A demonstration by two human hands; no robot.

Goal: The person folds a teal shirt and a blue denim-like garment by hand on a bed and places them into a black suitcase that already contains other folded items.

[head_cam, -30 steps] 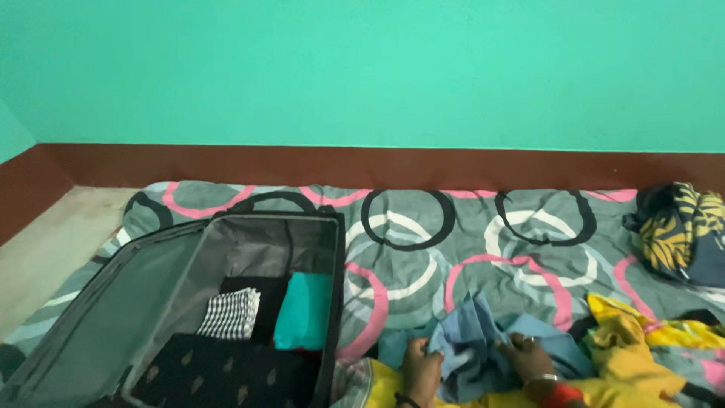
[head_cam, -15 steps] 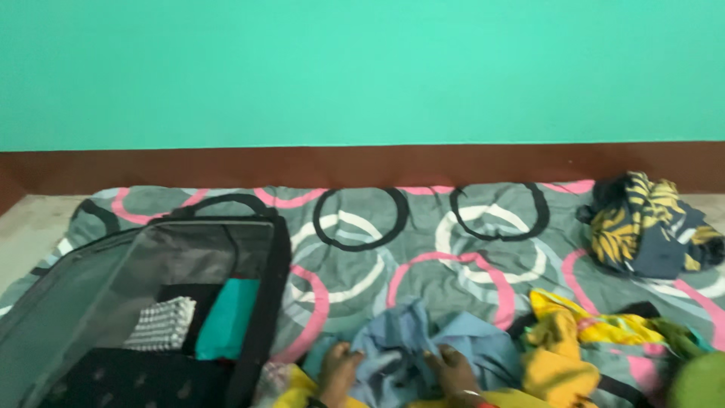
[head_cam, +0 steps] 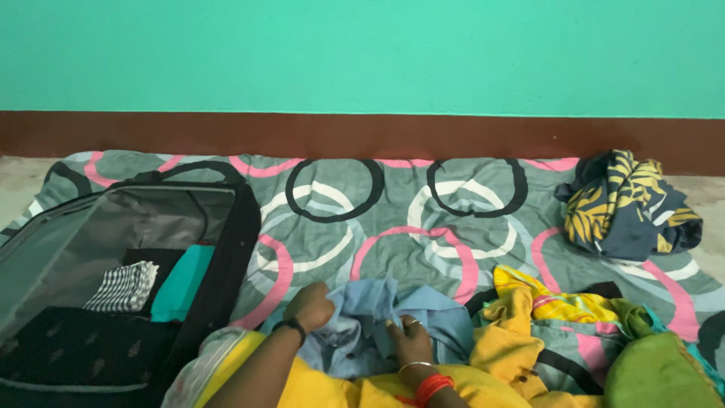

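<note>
Both hands grip a light-blue shirt (head_cam: 362, 325) lying on the patterned blanket (head_cam: 393, 219), just in front of the person. The left hand (head_cam: 310, 306) is clenched on the cloth near the collar; the right hand (head_cam: 410, 340) pinches a fold beside it. An open suitcase (head_cam: 113, 287) with folded clothes lies to the left, a yellow garment (head_cam: 529, 325) to the right.
</note>
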